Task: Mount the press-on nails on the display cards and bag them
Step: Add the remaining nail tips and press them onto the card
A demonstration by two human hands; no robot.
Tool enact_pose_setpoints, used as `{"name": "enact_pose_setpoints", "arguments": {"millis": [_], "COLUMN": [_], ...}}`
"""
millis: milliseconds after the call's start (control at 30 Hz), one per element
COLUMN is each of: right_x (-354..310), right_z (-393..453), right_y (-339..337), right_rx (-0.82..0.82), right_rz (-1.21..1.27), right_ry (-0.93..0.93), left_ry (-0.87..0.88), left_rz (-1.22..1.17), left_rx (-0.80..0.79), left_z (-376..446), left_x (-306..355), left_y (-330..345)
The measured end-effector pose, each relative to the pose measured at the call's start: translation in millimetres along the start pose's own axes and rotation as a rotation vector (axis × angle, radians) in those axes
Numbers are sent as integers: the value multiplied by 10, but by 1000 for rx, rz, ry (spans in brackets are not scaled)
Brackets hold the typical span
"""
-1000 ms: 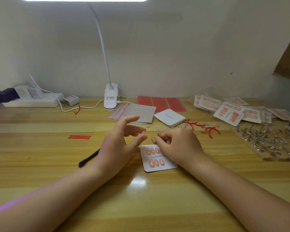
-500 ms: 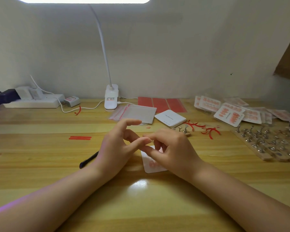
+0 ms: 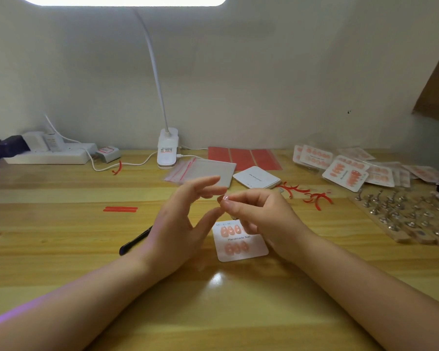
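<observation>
A white display card (image 3: 241, 243) printed "Handmade Nail" lies on the wooden table with two rows of orange press-on nails stuck to it. Above its top edge my right hand (image 3: 261, 214) pinches a small pale press-on nail (image 3: 221, 198) between thumb and fingertips. My left hand (image 3: 181, 224) hovers just left of it, fingers spread and relaxed, its thumb tip close to the right fingers and holding nothing. Clear zip bags (image 3: 203, 171) and a stack of blank cards (image 3: 256, 177) lie behind the hands.
Bagged finished cards (image 3: 345, 171) pile up at the back right. A wooden board of metal nail stands (image 3: 406, 216) sits at right. Red tape sheets (image 3: 243, 158), red scraps (image 3: 304, 192), a black pen (image 3: 134, 240), a lamp base (image 3: 167, 148) and a power strip (image 3: 46, 154) also lie around.
My right hand lifted off the card toward my left hand and now holds a nail up above the card; the card's nail rows show again. The left hand rose slightly.
</observation>
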State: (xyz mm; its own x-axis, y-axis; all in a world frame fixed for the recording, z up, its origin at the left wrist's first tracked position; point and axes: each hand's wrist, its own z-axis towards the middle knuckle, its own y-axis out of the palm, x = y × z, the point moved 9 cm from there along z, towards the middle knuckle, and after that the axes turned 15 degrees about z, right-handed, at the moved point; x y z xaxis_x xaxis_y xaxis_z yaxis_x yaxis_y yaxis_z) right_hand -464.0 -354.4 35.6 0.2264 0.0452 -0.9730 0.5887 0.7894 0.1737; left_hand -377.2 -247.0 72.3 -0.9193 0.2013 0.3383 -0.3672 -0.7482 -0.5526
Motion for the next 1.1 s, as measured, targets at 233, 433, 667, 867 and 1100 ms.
{"name": "enact_pose_setpoints", "arguments": {"millis": [233,433,667,867,1100], "right_x": [32,30,-344,-101,24], "right_z": [-10,-15,61,-83,-59], "right_y": [35,105,-303,-350,-319], "right_rx": [-76,-131,58,-216,-248], "right_rz": [41,31,-908,-1260,-1202], "right_ry": [156,197,83,415,421], "left_ry": [83,71,-69,-301,-423], "left_rz": [6,53,116,219,68], "left_rx": [18,41,-27,-280,-368], "left_z": [14,17,-11,-110,-150], "left_x": [71,44,-67,-288,-346], "left_y": [-37,-65,3,248,338]}}
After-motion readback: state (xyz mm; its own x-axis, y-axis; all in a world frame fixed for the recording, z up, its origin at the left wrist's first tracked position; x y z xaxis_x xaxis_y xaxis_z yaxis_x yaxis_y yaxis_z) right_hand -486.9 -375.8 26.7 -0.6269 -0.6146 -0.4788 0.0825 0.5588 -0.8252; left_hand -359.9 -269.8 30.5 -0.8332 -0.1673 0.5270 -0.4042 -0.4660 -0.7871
